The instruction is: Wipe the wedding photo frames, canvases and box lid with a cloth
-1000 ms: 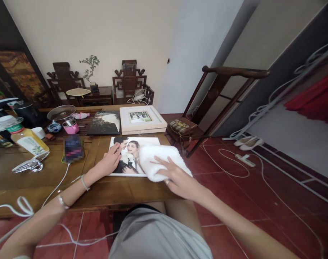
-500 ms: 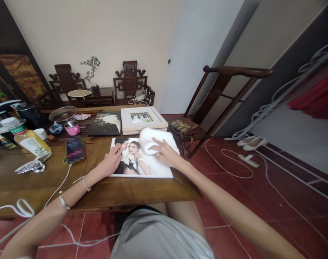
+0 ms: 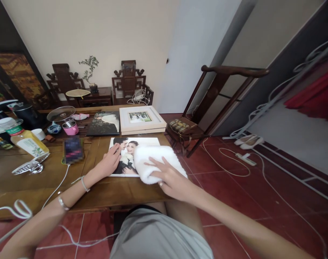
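The head view shows a white-edged, rectangular photo panel [image 3: 128, 158] printed with a portrait of two people, lying flat on the brown wooden bench [image 3: 120, 190]. At its nine o'clock, the left hand [image 3: 111, 160] rests palm down on the print, fingers stretched out, its grip unclosed. A folded, fluffy white cloth [image 3: 153, 151] covers the panel's three-to-five o'clock side and reaches past its edge. The right hand [image 3: 173, 180] lies over the cloth with some fingers spread apart; whether this grip pinches the fabric, I cannot tell.

Just past twelve o'clock of the panel sit stacked pale box frames [image 3: 154, 120]; near eleven, a dark glossy picture panel [image 3: 104, 126]. Toward ten stands a pink metal-lined mug [image 3: 72, 128]. Out at nine lies a clear-and-silver claw clip [image 3: 31, 164].
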Demonstrator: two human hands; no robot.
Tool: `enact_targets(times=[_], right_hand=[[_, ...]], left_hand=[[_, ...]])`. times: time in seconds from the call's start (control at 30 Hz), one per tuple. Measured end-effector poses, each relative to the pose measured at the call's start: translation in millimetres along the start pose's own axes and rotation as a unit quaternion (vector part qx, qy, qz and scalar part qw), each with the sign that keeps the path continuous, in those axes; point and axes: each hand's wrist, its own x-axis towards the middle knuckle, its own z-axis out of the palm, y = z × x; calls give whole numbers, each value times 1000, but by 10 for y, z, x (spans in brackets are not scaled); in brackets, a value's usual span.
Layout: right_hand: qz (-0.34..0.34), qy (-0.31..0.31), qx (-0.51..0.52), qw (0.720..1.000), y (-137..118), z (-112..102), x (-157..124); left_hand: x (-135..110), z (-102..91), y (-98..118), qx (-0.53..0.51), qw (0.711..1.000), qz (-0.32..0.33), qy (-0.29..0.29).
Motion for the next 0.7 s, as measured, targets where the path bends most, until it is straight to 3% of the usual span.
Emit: enact_targets(times=[0.23, 0.43, 0.57, 0.7], right_hand=[[53, 45, -62, 996, 475, 5, 587], [79, 48, -74, 993, 724, -63, 782], [70, 31, -76, 994, 579, -46, 629], [36, 14, -48, 998, 193, -10, 248]], left_hand=[[1, -51, 38, -15, 1000, -14, -21], [1, -51, 54, -24, 999, -17, -20], [-1, -51, 59, -35, 999, -28, -25], [2, -40, 58, -37, 999, -23, -15]])
